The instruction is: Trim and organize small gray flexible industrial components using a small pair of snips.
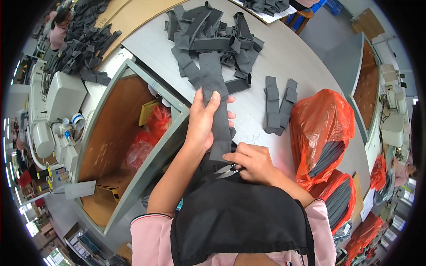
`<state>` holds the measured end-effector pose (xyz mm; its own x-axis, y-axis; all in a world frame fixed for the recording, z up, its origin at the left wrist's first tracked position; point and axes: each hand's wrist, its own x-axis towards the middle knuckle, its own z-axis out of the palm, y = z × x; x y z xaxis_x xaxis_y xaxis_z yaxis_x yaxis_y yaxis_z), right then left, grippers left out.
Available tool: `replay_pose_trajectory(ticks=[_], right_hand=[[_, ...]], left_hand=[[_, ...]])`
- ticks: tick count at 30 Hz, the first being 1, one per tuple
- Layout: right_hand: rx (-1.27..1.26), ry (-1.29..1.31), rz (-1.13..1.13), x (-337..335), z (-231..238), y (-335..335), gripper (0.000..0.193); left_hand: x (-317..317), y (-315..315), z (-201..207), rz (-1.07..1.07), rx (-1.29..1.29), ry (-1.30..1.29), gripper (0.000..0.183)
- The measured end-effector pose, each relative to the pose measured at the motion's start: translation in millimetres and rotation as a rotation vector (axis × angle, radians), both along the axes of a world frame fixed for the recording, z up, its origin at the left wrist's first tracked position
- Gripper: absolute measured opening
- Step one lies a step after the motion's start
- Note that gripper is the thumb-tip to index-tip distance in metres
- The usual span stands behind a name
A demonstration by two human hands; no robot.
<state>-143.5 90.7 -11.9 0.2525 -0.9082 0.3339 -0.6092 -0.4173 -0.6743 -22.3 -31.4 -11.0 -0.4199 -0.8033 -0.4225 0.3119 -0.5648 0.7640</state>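
A long dark grey fabric strip (213, 73) runs from the pile toward my lap. My left hand (205, 116) is closed round its middle, thumb on top and fingers beneath. Close to the strip's near end, my right hand (253, 162) holds small thread snips (230, 171) in its curled fingers, the blades apart and pointing left. The tip of that hand's finger or thumb meets the strip's end. Beyond my hands lies a heap of grey fabric pieces (213, 37), some folded into loops. Two short stacks of folded pieces (273, 104) rest to the right.
Red plastic bags (321, 128) of dark fabric stand at the table's right side. An open wooden compartment (111, 128) with red bags inside is at the left, beside a sewing machine (64, 97). More fabric pieces (80, 44) lie at the far left. Thread scraps dot the tabletop (255, 128).
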Motion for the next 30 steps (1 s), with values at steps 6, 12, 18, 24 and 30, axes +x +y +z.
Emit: replay_pose_trajectory(ticks=[6, 12, 18, 24, 30], right_hand=[[-0.031, 0.048, -0.361, -13, 14, -5, 0.036], [-0.001, 0.331, -0.314, -8, 18, -6, 0.034], [0.153, 0.022, -0.388, 1, 3, -10, 0.029], [0.555, -0.890, -0.356, -6, 6, -2, 0.020], [0.069, 0.021, -0.406, -6, 10, 0, 0.025]], left_hand=[[3, 5, 1, 0.007, -0.033, -0.019, 0.039], [3, 8, 2, 0.019, -0.044, -0.008, 0.041], [4, 8, 0, 0.052, -0.053, -0.013, 0.039], [4, 12, 2, 0.048, -0.026, -0.029, 0.039], [2, 11, 3, 0.033, -0.020, -0.035, 0.039]])
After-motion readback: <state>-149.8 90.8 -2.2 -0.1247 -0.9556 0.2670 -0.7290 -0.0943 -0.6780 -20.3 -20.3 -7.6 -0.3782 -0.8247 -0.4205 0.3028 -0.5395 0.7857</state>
